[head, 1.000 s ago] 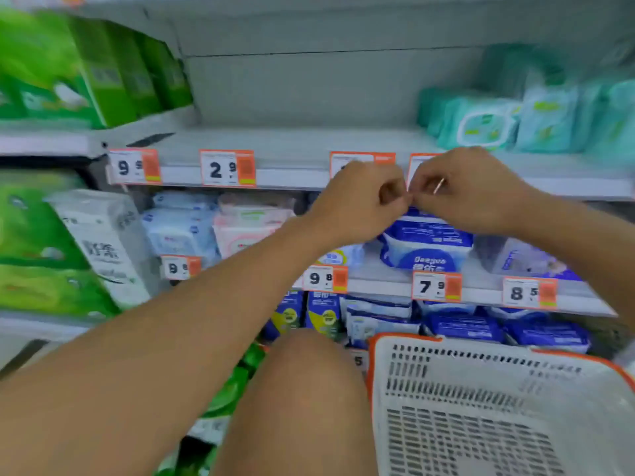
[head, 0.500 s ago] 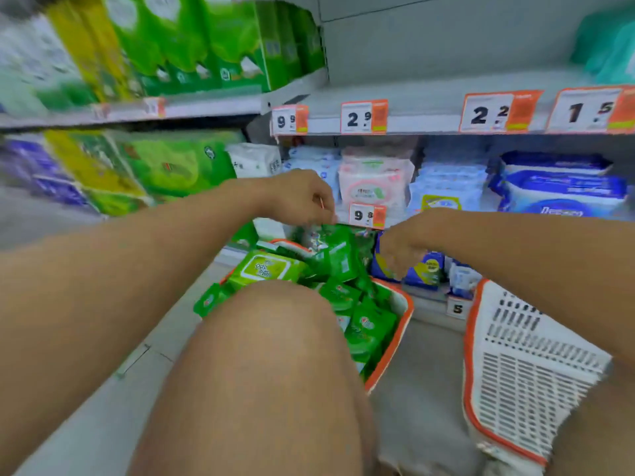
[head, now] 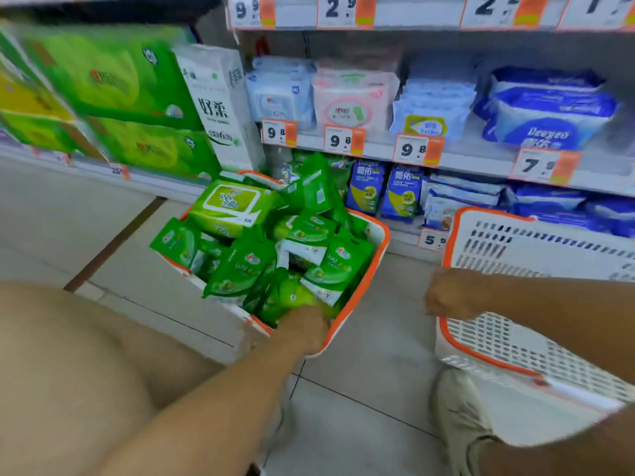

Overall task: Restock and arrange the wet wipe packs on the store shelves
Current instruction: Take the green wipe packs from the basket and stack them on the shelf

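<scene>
A white basket with an orange rim (head: pixel 376 255) stands on the floor by the shelves, heaped with green wet wipe packs (head: pixel 240 269); a larger green pack (head: pixel 233 204) lies on top at the back. My left hand (head: pixel 302 329) reaches into its near corner, fingers buried among the green packs. Whether it holds one is hidden. To the right, my right hand (head: pixel 446 297) hovers with curled fingers at the mouth of an empty white basket (head: pixel 515 345), and nothing shows in it. Blue wipe packs (head: pixel 549 111) and a pink pack (head: pixel 350 101) fill the shelves behind.
Green tissue bundles (head: pixel 120 80) and a tall white tissue pack (head: pixel 220 104) stand on the left shelving. Orange price tags (head: pixel 343 140) line the shelf edges. My bent leg (head: pixel 68 372) fills the lower left; my shoe (head: pixel 460 417) rests on the tiled floor beside the empty basket.
Both hands have dropped from the price tags on the upper shelf. The left has gone down into the green-pack basket and the right has moved to the empty basket; my view has tilted down.
</scene>
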Motion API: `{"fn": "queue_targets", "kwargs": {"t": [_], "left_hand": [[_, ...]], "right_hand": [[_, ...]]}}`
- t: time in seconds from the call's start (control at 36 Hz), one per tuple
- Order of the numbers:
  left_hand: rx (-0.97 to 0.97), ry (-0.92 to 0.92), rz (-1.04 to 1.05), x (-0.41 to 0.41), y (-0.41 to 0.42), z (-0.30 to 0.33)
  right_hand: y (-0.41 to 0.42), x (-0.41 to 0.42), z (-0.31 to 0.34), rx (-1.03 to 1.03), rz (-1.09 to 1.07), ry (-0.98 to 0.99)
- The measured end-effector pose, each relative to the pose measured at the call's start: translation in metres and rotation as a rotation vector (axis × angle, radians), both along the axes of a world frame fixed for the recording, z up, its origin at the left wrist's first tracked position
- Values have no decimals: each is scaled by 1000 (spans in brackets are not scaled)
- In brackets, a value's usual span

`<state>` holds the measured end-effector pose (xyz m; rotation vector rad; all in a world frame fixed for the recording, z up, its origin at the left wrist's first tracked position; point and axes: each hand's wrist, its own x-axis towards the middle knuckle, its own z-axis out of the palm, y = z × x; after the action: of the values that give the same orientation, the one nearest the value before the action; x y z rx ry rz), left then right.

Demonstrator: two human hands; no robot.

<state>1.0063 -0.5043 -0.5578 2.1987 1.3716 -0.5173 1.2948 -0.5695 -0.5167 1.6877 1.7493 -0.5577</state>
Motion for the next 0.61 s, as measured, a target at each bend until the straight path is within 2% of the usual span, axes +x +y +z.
{"fn": "queue_targets", "kwargs": {"t": [0.08, 0.14, 0.22, 0.33, 0.39, 0.44, 0.5, 0.61], "left_hand": [[-25, -132, 93, 0, -10, -14], [-48, -185, 91, 10, -8, -11], [-69, -170, 34, 30, -5, -7], [-76, -141, -33, 41, 1, -13], [-81, -141, -47, 45, 5, -14], [-78, -147, -59, 50, 6, -14], [-64, -164, -77, 55, 4, -16], [-46, -216, -89, 79, -1, -22]], "right_hand": [[-11, 7, -13, -49, 23, -196], [-5, 3, -18, -105, -102, -233], [9, -10, -18, -109, -393, -28], [33, -40, -15, -100, -1001, 637], [43, -59, -18, -91, -1149, 872], [49, -83, -24, -1, -1245, 986], [55, -99, -31, 168, -1443, 1077], [60, -94, -41, 433, -1540, 939]]}}
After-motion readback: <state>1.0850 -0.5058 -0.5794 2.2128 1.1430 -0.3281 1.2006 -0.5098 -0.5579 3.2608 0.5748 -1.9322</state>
